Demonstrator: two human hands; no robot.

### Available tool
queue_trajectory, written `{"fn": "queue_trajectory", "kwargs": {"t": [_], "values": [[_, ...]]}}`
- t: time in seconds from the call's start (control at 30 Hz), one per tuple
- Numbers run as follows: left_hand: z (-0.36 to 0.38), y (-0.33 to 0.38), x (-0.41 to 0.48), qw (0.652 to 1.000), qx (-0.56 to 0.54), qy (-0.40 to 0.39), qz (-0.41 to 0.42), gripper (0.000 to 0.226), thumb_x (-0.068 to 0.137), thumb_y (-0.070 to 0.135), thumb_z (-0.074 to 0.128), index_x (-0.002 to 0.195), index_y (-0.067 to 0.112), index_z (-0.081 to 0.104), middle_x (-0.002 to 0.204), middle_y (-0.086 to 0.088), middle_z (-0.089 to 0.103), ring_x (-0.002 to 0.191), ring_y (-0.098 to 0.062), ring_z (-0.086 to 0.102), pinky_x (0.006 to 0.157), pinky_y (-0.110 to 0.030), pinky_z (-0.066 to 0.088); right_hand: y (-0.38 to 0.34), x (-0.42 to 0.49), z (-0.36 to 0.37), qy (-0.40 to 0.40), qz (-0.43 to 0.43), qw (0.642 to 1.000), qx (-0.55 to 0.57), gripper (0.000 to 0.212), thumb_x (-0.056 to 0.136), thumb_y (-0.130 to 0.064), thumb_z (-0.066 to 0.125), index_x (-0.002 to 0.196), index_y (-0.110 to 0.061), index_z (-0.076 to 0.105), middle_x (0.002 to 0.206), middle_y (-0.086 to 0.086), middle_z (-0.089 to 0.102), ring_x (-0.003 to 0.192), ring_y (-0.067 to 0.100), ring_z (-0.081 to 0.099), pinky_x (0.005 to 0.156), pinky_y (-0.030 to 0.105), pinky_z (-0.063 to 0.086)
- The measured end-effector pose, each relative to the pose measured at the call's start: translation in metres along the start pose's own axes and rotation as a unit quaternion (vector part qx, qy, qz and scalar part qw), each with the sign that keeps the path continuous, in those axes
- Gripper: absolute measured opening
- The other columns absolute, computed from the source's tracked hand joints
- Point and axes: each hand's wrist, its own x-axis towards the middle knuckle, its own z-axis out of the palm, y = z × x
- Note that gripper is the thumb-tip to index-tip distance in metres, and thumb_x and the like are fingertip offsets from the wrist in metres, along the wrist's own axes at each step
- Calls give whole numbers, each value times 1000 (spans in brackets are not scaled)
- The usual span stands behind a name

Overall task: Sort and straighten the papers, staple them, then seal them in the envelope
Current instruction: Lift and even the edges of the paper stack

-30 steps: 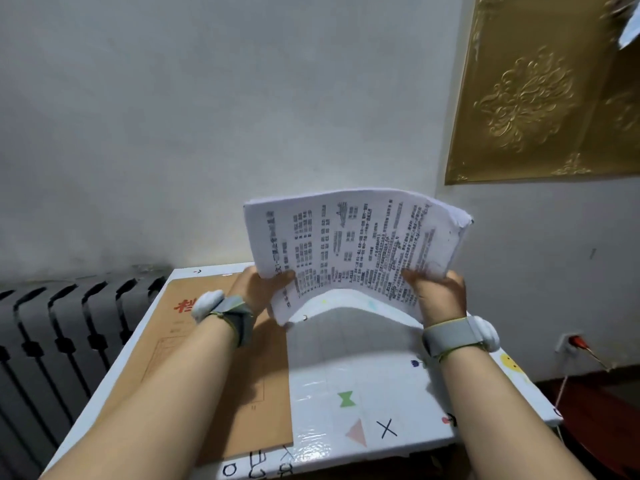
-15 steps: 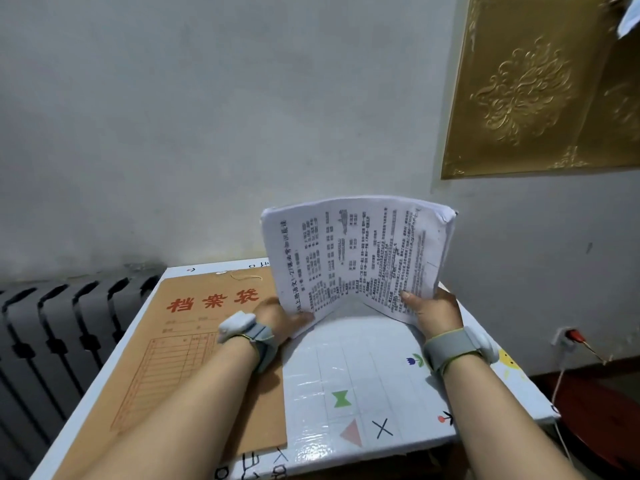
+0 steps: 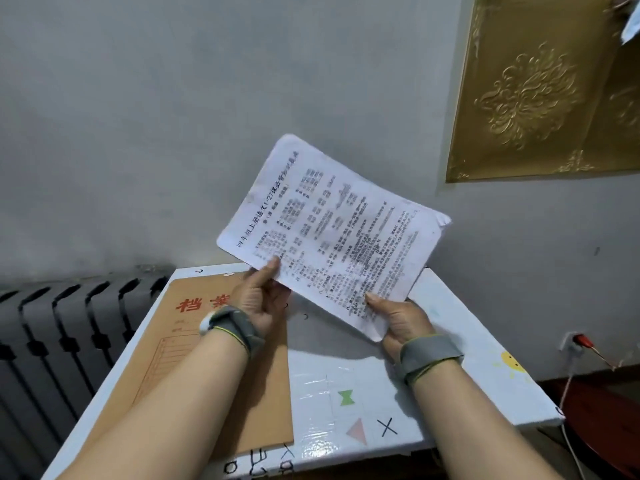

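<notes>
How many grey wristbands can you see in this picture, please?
2: the left wristband, over the envelope, and the right wristband, below the papers. None looks hidden.

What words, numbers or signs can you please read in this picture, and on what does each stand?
"档案", red, on the envelope; any more is hidden by the left hand.
"四年级上册语文1-27课", heading the papers; its end and the body text are blurred.
"X", on the table.
Black marks at the table's near edge: unreadable.
</notes>
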Motion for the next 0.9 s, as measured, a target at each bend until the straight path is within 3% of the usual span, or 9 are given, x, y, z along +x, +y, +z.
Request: {"fn": "queue_trajectory", "kwargs": {"t": [0.1, 0.17, 0.23, 0.33, 0.4, 0.53, 0.7, 0.8, 0.9], "values": [[14, -23, -16, 999, 36, -3, -31, 11, 88, 1, 55, 92, 6, 64, 76, -11, 73, 67, -23, 71, 61, -40, 58, 29, -8, 20, -23, 65, 997, 22, 27, 84, 16, 50, 98, -2, 64, 85, 17, 72, 77, 35, 68, 75, 54, 56], [13, -21, -14, 998, 61, 12, 6, 16, 90, 0, 53, 103, 5, 60, 90, -14, 72, 76, -27, 70, 76, -47, 54, 36, -8, 24, -21, 75, 997, 21, 27, 83, 16, 52, 93, -4, 65, 93, 17, 70, 83, 36, 65, 76, 55, 54], [4, -5, -8, 993, 107, 23, 31, 25, 89, 0, 53, 114, -1, 57, 105, -17, 67, 85, -30, 66, 89, -51, 49, 29, -6, 22, -15, 71, 997, 13, 26, 82, 14, 54, 92, -7, 64, 89, 13, 72, 78, 32, 67, 66, 50, 58], [-10, 30, -5, 979, 206, 11, 6, 25, 88, -1, 53, 111, -7, 59, 92, -17, 70, 79, -30, 67, 84, -47, 54, 8, 2, 14, 4, 49, 999, 19, 25, 82, 15, 53, 91, -7, 63, 86, 15, 70, 80, 33, 66, 75, 53, 56], [-16, 53, -5, 958, 286, -15, -15, 23, 87, -4, 53, 109, -5, 59, 88, -15, 71, 80, -29, 68, 80, -44, 56, -3, 6, 11, -7, 41, 999, -18, 29, 81, 16, 54, 104, 1, 62, 92, 19, 69, 88, 37, 64, 86, 55, 52], [-28, 87, -4, 901, 429, -46, -47, 37, 78, -5, 64, 114, -7, 57, 104, -24, 66, 100, -41, 61, 93, -52, 47, -12, 1, 13, -90, 72, 982, -150, 32, 80, 7, 60, 110, -4, 64, 90, 12, 73, 74, 24, 70, 68, 34, 60], [-26, 92, -10, 825, 537, -128, -118, 47, 61, 5, 78, 105, 0, 63, 107, -22, 67, 98, -39, 64, 90, -50, 50, -14, 8, 27, -93, 67, 978, -175, 31, 74, 8, 67, 105, 3, 65, 106, 24, 68, 97, 40, 65, 87, 53, 52], [-30, 93, -7, 859, 470, -155, -127, 70, 35, 20, 94, 98, -1, 68, 96, -23, 70, 82, -35, 69, 70, -42, 57, -6, 23, 24, -19, 31, 991, -129, 33, 66, 6, 75, 98, 2, 68, 104, 24, 69, 96, 43, 65, 88, 58, 49], [-45, 91, -6, 912, 358, -153, -125, 65, 47, 10, 88, 107, 0, 67, 99, -22, 69, 79, -32, 70, 68, -42, 59, 5, 44, 7, 78, 1, 991, -112, 56, 55, -14, 85, 107, -3, 65, 100, 12, 72, 92, 35, 69, 85, 54, 53]]}}
